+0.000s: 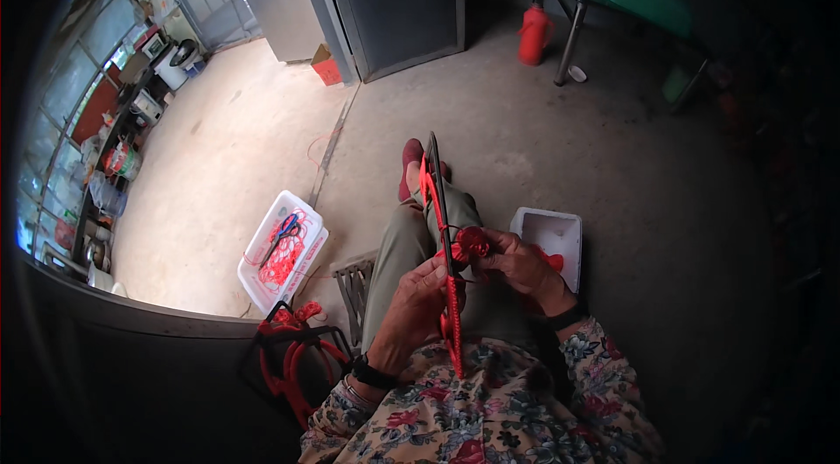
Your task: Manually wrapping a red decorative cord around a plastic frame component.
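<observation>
A long thin dark frame wrapped with red cord (435,202) stands upright on my lap, edge-on to the camera. My left hand (411,307) grips its lower part from the left. My right hand (516,263) pinches a small red knotted ornament (471,244) against the frame's right side. Red cord runs down the frame toward my flowered sleeves. My legs in olive trousers and a red shoe (409,168) stretch out beyond it.
A white tray (262,250) holding red cord and scissors lies on the floor at my left. A white foam box (553,232) sits at my right. More red-wrapped frames (293,350) lean near my left elbow. A red flask (534,34) stands by a metal-legged bench.
</observation>
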Available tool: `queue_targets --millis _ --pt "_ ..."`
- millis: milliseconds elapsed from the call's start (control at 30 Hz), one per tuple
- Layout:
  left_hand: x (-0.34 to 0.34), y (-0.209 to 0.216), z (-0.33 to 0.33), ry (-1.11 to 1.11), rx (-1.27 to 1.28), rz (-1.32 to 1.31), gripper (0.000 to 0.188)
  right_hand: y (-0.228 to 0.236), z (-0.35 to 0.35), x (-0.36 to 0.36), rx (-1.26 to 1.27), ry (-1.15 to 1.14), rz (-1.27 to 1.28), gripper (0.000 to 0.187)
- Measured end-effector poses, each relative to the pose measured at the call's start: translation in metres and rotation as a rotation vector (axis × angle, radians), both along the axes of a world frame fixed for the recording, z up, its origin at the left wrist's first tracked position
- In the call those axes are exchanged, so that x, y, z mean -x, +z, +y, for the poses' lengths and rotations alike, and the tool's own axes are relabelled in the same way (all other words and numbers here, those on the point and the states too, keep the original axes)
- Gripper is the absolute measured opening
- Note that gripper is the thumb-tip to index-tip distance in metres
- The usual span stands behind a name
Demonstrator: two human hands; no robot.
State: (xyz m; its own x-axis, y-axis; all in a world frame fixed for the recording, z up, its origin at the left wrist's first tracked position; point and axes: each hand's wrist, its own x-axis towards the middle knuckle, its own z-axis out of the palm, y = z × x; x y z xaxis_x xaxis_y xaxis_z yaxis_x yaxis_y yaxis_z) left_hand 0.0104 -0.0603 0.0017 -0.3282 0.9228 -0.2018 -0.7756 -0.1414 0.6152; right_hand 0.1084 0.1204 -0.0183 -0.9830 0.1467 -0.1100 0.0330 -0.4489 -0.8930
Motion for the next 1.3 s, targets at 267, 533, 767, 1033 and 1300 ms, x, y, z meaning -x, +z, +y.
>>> queue_targets --millis 267,533,767,1033,1300 --pt "-0.001 -0.02 0.004 -0.006 -0.097 -0.155 0.031 -0.008 0.001 -0.007 -0.192 0.037 -0.011 0.038" --pt "-0.002 -0.015 0.005 -0.037 -0.138 -0.159 0.028 0.017 0.0 -0.009 0.053 -0.174 -0.002 0.036" --pt "0.002 -0.018 -0.001 0.005 -0.096 -0.174 0.024 0.059 -0.014 -0.006 -0.504 -0.251 0.054 0.038" --pt "-0.001 -0.019 0.002 -0.016 -0.142 -0.196 0.021 0.062 0.029 0.011 -1.061 -0.226 0.072 0.045" --pt "-0.005 -0.016 0.001 -0.05 -0.191 -0.184 0.021 0.12 0.028 0.022 -0.759 -0.048 0.024 0.04"
